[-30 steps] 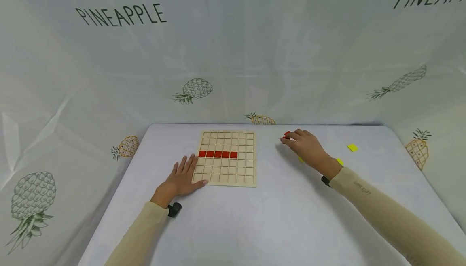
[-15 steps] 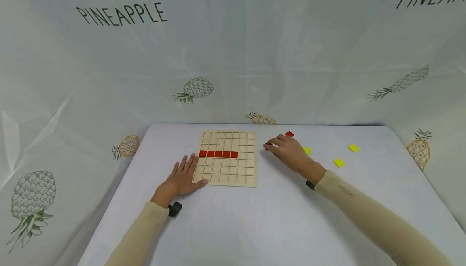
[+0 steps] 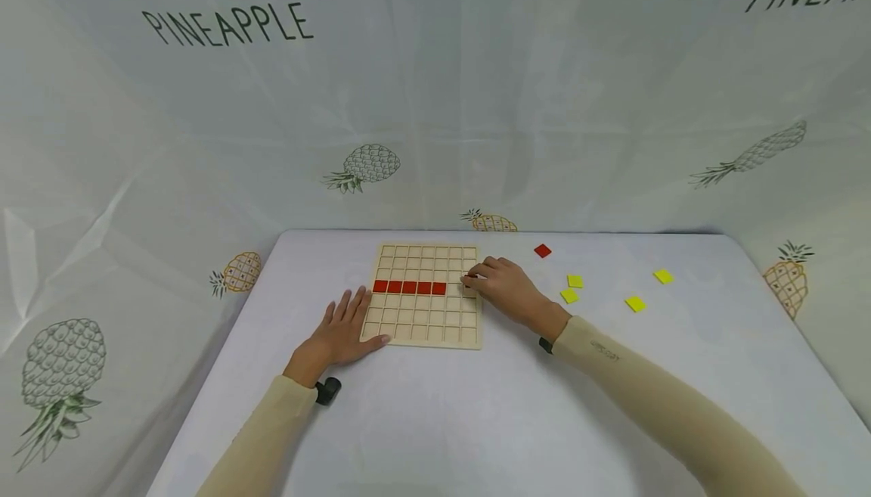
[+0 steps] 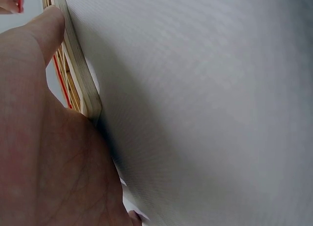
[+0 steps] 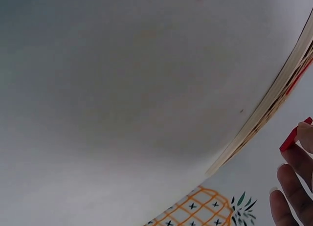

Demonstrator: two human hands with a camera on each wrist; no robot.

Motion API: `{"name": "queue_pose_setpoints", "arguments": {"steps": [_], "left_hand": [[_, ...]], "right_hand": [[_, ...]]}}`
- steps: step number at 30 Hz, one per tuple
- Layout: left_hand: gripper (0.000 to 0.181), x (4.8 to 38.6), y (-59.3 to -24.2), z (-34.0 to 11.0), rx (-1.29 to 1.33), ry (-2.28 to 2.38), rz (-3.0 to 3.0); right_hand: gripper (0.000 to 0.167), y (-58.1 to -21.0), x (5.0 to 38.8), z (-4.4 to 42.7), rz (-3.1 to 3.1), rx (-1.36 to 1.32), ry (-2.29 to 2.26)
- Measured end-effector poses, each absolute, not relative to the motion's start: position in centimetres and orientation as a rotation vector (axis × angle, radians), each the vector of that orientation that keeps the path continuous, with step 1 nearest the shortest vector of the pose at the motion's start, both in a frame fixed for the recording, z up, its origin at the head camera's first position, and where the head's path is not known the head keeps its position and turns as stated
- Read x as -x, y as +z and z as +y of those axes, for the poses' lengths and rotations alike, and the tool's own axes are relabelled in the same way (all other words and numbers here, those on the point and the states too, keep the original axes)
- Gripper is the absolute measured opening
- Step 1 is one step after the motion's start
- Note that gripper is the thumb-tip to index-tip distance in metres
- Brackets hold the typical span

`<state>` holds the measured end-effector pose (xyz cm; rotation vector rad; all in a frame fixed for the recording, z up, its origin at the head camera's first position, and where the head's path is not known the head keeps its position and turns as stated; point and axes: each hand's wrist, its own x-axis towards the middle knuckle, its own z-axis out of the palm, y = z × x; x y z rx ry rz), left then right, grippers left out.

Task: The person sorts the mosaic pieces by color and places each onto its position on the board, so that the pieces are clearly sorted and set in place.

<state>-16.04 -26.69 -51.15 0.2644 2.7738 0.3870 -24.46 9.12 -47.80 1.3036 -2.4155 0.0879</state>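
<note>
A wooden grid board [image 3: 420, 337] lies on the table, with a row of several red square tiles [image 3: 410, 287] set across its cells from the left side. My left hand [image 3: 340, 334] rests flat with straight fingers along the board's lower left edge and corner; in the left wrist view the thumb [image 4: 46, 33] lies against the board's rim. My right hand [image 3: 506, 289] is over the board's right edge, level with the red row. It pinches a red tile [image 5: 295, 136] between thumb and fingertip, clearest in the right wrist view; in the head view the fingers mostly hide this tile.
One loose red tile [image 3: 542, 250] lies near the back of the table, right of the board. Several yellow tiles [image 3: 636, 303] are scattered farther right on the white tabletop [image 3: 435, 421]. A pineapple-printed sheet [image 3: 435, 88] hangs behind the table.
My right hand has carried the red tile leftward from the loose tiles to the board's right side, uncovering the yellow tiles. My left hand has stayed in place.
</note>
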Motion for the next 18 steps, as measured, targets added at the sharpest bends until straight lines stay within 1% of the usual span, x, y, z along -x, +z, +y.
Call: {"name": "queue_pose_setpoints", "arguments": {"steps": [7,18], "left_hand": [[0.109,16.3,-51.3,-26.7,-0.272,0.399,2.775],[0.108,16.0,-51.1,-26.7,-0.272,0.389,2.770]], "right_hand": [[0.029,-48.1,24.8,7.5,-2.493,-1.320,0.066],[0.021,-48.1,25.0,5.5,-2.608,-1.310,0.037]]}}
